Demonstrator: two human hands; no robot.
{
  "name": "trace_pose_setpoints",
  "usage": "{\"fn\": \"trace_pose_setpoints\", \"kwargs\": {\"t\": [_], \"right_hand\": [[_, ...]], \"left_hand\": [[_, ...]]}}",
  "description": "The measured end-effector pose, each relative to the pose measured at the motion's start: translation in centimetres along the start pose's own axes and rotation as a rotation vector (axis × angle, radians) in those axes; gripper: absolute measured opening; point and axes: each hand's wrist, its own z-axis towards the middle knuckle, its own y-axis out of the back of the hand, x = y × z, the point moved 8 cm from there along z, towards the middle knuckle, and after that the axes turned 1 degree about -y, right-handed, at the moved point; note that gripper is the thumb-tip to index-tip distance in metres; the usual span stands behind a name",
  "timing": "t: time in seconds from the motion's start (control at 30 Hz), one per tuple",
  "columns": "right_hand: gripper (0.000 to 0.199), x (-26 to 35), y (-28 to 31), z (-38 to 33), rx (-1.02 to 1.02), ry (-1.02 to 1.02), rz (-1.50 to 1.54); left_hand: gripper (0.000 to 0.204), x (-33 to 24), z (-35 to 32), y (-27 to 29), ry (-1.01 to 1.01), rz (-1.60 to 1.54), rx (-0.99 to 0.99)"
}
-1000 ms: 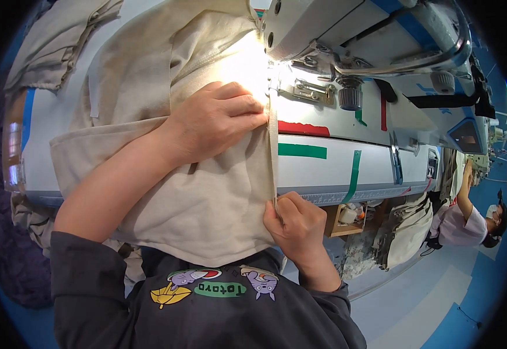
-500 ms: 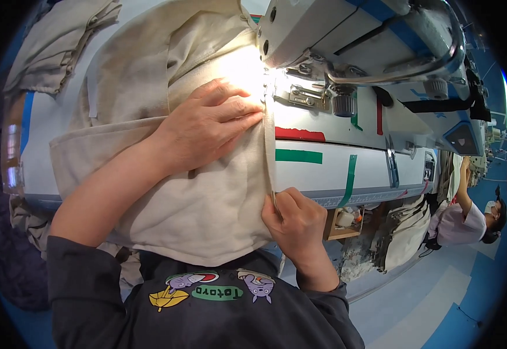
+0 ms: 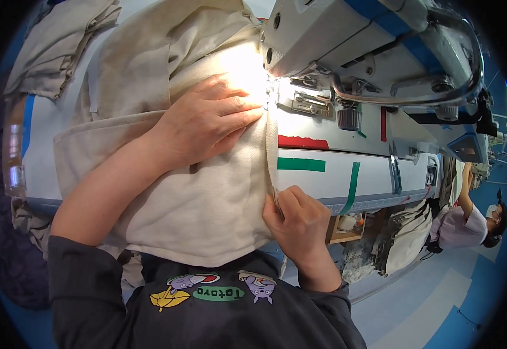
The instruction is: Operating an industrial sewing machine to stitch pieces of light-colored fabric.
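Centrally, the left hand [image 3: 207, 119] is lying flat, fingers spread, pressing the beige fabric [image 3: 195, 203] beside the sewing machine [image 3: 358, 46]. Nearer, the right hand [image 3: 297, 224] is pinching the fabric's folded edge.

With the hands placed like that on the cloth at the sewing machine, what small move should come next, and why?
Probably ease the beige fabric a little further toward the needle area. The left hand lies flat with fingertips right beside it, and the right hand pinches the folded edge taut in line, so the seam looks ready to feed.
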Motion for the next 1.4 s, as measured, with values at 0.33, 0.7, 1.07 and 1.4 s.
{"fn": "trace_pose_setpoints", "kwargs": {"t": [0.33, 0.7, 1.07, 1.4], "right_hand": [[0.026, -0.1, -0.1, 1.3, -0.029, 0.004, -0.014], [0.026, -0.5, -0.2, 2.0, -0.015, -0.020, 0.006], [0.031, -0.9, -0.5, 3.5, -0.046, -0.043, 0.066], [0.032, -2.0, -0.4, 3.3, -0.091, -0.113, 0.125]], "left_hand": [[0.036, 1.4, 0.5, 0.1, 0.016, 0.015, 0.005], [0.040, 2.3, 1.4, 0.2, 0.034, -0.012, 0.028], [0.029, 4.0, 1.4, -0.4, 0.024, 0.045, 0.012], [0.045, 0.7, -0.4, 3.7, 0.091, -0.251, -0.043]]}}
